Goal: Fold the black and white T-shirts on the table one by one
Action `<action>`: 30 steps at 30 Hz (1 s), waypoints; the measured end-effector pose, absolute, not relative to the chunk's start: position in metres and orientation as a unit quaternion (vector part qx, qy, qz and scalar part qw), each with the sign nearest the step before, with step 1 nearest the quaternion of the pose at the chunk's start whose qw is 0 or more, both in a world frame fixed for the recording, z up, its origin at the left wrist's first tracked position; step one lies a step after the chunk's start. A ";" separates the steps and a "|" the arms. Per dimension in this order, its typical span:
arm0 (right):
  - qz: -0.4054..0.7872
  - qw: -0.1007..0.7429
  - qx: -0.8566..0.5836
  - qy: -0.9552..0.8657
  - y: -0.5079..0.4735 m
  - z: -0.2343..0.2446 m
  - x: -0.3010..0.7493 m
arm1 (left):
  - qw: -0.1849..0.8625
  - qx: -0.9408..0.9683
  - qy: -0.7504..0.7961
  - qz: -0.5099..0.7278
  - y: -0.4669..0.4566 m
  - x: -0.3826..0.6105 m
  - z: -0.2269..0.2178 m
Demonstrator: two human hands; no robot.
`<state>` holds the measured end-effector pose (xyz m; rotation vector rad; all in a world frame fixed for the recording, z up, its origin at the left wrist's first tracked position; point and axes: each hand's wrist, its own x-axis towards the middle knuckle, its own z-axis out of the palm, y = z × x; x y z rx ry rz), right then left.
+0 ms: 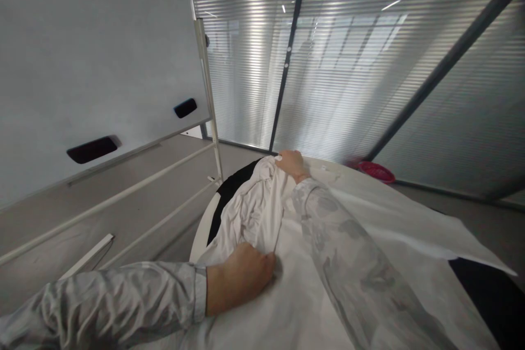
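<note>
The left hand [245, 274] has its fingers clamped on white cloth [301, 273] spread over the round counter [203, 227]; the right hand [292, 164] grips the cloth's far end, fingers curled.

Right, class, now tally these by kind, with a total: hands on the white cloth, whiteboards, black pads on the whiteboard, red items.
Hands on the white cloth: 2
Whiteboard: 1
Black pads: 2
Red item: 1
Total: 6
</note>
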<state>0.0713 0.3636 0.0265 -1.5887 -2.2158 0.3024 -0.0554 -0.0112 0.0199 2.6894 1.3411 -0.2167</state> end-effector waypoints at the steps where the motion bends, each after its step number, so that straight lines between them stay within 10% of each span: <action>1: 0.111 0.208 -0.581 -0.779 0.366 0.025 0.070 | 0.063 0.891 0.443 -0.071 -0.012 -0.055 0.020; 20: 0.164 0.213 -0.630 -0.729 0.383 0.025 0.090 | 0.075 0.884 0.453 -0.088 -0.017 -0.054 0.027; 30: 0.118 0.356 -0.627 -0.683 0.404 0.050 0.098 | 0.067 0.888 0.447 -0.082 -0.017 -0.054 0.025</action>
